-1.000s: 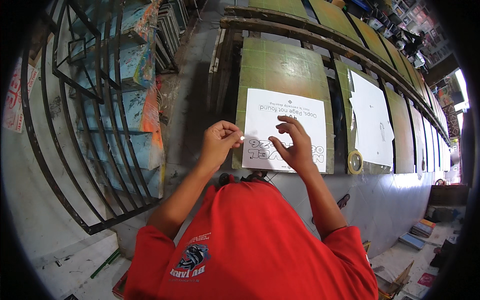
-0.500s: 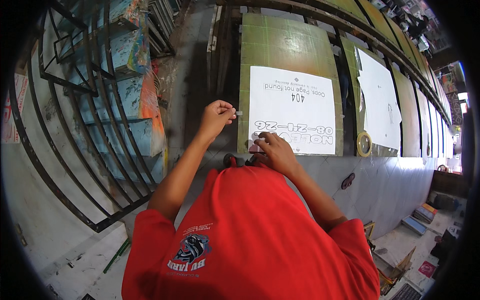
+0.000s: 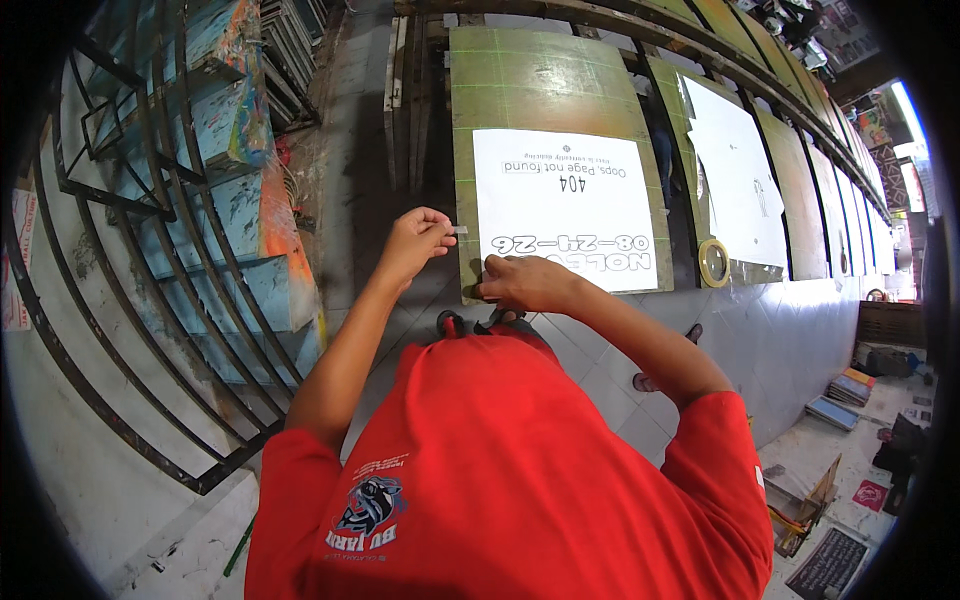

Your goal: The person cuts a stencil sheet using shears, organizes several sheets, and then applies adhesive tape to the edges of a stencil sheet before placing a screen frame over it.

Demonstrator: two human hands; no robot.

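Observation:
A white printed paper sheet [image 3: 560, 208] lies on a green-brown board [image 3: 545, 80] in front of me. My left hand [image 3: 415, 245] is at the board's left edge, its thumb and fingers pinched on a small strip of clear tape [image 3: 460, 230]. The strip sticks out toward the board. My right hand [image 3: 530, 283] bends over the sheet's near left corner, fingers curled together and covering it. What those fingertips grip, if anything, is hidden.
A yellowish tape roll [image 3: 704, 265] sits at the near edge of the neighbouring board, by another white sheet [image 3: 740, 175]. More boards run off to the right on a dark metal frame [image 3: 600, 12]. A black metal grille [image 3: 165, 330] stands at left beside blue shelves [image 3: 225, 220].
My right hand has slid left on the sheet, its fingers curling in at the near left corner. My left hand still pinches the tape near the board's edge. The view has shifted slightly.

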